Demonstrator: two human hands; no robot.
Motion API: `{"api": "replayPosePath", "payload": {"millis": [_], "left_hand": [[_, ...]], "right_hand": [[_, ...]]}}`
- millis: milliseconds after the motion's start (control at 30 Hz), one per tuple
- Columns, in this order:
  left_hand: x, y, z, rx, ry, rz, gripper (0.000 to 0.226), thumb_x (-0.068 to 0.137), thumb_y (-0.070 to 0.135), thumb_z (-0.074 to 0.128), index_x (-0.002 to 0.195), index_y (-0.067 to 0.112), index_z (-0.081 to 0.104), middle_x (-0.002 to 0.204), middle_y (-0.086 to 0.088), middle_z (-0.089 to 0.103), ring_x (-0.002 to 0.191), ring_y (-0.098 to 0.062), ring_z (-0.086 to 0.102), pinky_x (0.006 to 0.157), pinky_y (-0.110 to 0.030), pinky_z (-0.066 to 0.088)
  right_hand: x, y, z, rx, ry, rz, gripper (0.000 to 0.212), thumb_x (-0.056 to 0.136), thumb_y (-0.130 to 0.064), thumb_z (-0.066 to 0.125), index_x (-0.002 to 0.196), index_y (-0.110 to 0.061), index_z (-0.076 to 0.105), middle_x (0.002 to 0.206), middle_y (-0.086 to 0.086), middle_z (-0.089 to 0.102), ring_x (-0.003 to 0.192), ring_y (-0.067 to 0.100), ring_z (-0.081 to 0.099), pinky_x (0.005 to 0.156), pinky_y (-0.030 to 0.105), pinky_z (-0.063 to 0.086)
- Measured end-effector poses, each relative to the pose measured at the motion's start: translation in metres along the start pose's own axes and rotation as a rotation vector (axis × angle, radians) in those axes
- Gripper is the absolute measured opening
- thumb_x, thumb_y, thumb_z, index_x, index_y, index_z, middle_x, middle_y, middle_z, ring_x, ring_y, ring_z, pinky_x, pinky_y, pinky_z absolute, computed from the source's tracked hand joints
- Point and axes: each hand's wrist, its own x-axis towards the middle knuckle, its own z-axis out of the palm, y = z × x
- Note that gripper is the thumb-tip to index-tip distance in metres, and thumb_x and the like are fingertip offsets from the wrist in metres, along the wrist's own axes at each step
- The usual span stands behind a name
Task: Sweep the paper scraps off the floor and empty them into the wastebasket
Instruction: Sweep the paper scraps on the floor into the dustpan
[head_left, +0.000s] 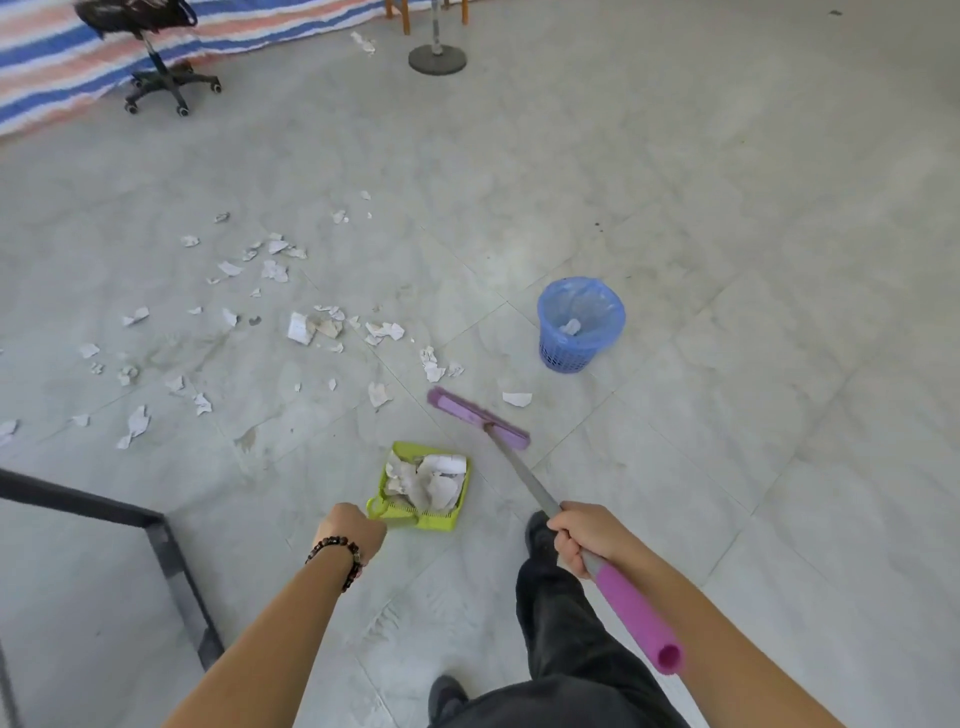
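My left hand (353, 532) is closed around the handle of a green dustpan (460, 512) that holds several crumpled paper scraps. My right hand (584, 535) grips the grey shaft of a purple broom (480, 418), whose head rests on the floor just beyond the dustpan. Many white paper scraps (301, 327) lie scattered over the tiles to the left and ahead. One scrap (517, 399) lies right behind the broom head. A blue wastebasket (581, 325) with a blue liner stands ahead on the right, with a piece of paper inside.
A black metal frame (156, 525) stands at the lower left. A black swivel chair (166, 78) and a round stand base (437, 58) are at the far side, by a striped tarp (47, 67). My legs and shoes (540, 535) are below the broom.
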Motion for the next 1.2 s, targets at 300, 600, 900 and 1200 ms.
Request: {"api": "replayPosePath", "payload": {"millis": [300,600,900,1200], "left_hand": [[0.044,0.084,0.009,0.037,0.017,-0.051,0.015,0.078,0.007,0.050,0.064,0.009,0.050,0.050,-0.005,0.038,0.041,-0.020,0.035,0.044,-0.020,0.032],[0.073,0.160,0.011,0.235,0.018,-0.072,0.012,0.079,0.011,0.052,0.068,0.011,0.058,0.056,-0.003,0.052,0.047,-0.023,0.050,0.046,-0.020,0.039],[0.106,0.197,-0.009,0.227,-0.003,-0.109,0.015,0.079,0.004,0.050,0.066,0.010,0.048,0.065,-0.004,0.052,0.054,-0.018,0.049,0.045,-0.021,0.037],[0.118,0.155,-0.074,0.131,-0.042,-0.081,0.014,0.082,0.008,0.049,0.068,0.009,0.049,0.065,-0.005,0.053,0.052,-0.019,0.049,0.043,-0.021,0.039]], "right_hand": [[0.103,-0.149,-0.063,-0.072,0.097,-0.152,0.010,0.078,0.002,0.040,0.074,-0.007,0.046,0.047,0.008,0.044,0.037,0.019,0.039,0.040,0.026,0.033],[0.154,-0.212,-0.047,-0.199,-0.007,0.001,0.015,0.075,0.003,0.037,0.068,-0.003,0.049,0.044,0.010,0.048,0.043,0.021,0.044,0.055,0.032,0.038],[0.121,-0.254,-0.053,-0.093,-0.192,0.216,0.035,0.089,-0.002,0.046,0.056,-0.009,0.046,0.044,-0.002,0.044,0.030,0.006,0.041,0.031,0.017,0.037],[0.091,-0.288,0.003,0.093,-0.209,0.240,0.026,0.096,-0.008,0.046,0.071,-0.016,0.042,0.047,-0.008,0.040,0.029,-0.001,0.041,0.027,0.012,0.034]]}}
